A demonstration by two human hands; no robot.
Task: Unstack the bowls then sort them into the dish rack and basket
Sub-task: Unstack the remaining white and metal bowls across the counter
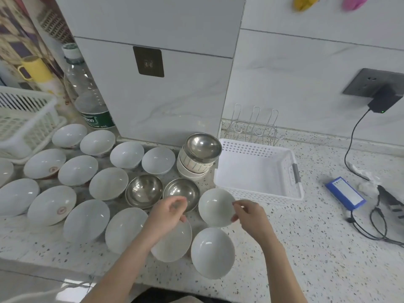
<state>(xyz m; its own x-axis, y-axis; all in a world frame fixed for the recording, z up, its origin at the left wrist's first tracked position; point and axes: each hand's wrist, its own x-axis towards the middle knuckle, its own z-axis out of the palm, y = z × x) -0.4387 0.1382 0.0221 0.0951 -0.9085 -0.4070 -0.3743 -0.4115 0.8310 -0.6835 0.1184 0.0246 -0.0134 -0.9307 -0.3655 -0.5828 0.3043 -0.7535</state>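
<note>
Right hand (247, 212) pinches the right rim of a white bowl (216, 207), thumb and fingers curled over the edge; bowl sits tilted, just off the basket's near left corner. Whether its foot touches the counter cannot be told. Left hand (169, 212) hovers with fingers loosely curled over the near rim of a steel bowl (182, 190), holding nothing that shows.

White bowls look like glazed ceramic: stiff, smooth, likely slick, chip-prone at rims. Best taken at the rim, thumb inside, fingers under the wall. Steel bowls probably lighter, tougher, noisier.

Two more white bowls lie just beside the wrists toward the counter's front edge. A second steel bowl (144, 191) sits left of the first. Many single white bowls spread across the left half of the counter (317, 248).

One stack (197, 160) remains near the back wall, steel bowl on top, touching the white basket (258, 189). Wire dish rack (253, 125) stands behind the basket, bare. Unstacking nearly done, judging by the layout; sorting not begun.
</note>
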